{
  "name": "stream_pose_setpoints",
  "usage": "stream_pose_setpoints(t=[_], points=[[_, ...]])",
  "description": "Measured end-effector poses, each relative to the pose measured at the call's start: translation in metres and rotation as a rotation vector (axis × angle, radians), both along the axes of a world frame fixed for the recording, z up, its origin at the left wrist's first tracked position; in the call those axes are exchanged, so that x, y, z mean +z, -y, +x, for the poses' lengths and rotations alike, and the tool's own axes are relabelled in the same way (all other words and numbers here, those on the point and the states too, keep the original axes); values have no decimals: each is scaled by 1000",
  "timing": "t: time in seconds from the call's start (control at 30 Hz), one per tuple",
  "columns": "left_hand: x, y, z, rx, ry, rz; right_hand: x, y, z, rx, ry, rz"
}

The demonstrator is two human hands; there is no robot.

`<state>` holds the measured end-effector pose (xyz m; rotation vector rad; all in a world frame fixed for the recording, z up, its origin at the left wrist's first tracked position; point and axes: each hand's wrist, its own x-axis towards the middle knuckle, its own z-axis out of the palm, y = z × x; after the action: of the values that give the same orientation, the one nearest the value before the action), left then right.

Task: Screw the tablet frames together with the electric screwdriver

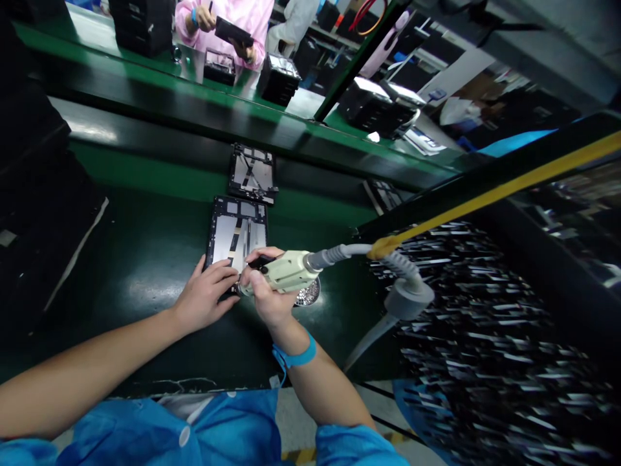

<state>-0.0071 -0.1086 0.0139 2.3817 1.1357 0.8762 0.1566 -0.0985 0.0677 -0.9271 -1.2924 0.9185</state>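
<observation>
My right hand (266, 294) grips a pale green electric screwdriver (286, 272), its tip pointing left onto the near edge of a black tablet frame (237, 230) lying flat on the dark green bench. My left hand (204, 298) rests beside it, fingers pressing on the frame's near corner right by the screwdriver tip. A grey coiled cable (407, 285) runs from the tool's rear to the right. A blue wrist strap (295, 356) circles my right wrist.
A second tablet frame (252, 173) lies just beyond the first. A small dish of screws (308, 294) sits under the tool. Black trays (279, 77) stand on the far bench, where a person in pink (228, 26) handles a part. A yellow-edged rail (485, 194) crosses right.
</observation>
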Motion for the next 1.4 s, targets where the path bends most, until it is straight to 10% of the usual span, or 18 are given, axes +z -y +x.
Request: stream_pose_setpoints(t=[1.07,1.4], points=[[9,-13,-3,63,-121,67,-2,0,-3,17,-8,-1],[23,62,-47,202,-283,-128,22,-2,53,-116,-160,60]])
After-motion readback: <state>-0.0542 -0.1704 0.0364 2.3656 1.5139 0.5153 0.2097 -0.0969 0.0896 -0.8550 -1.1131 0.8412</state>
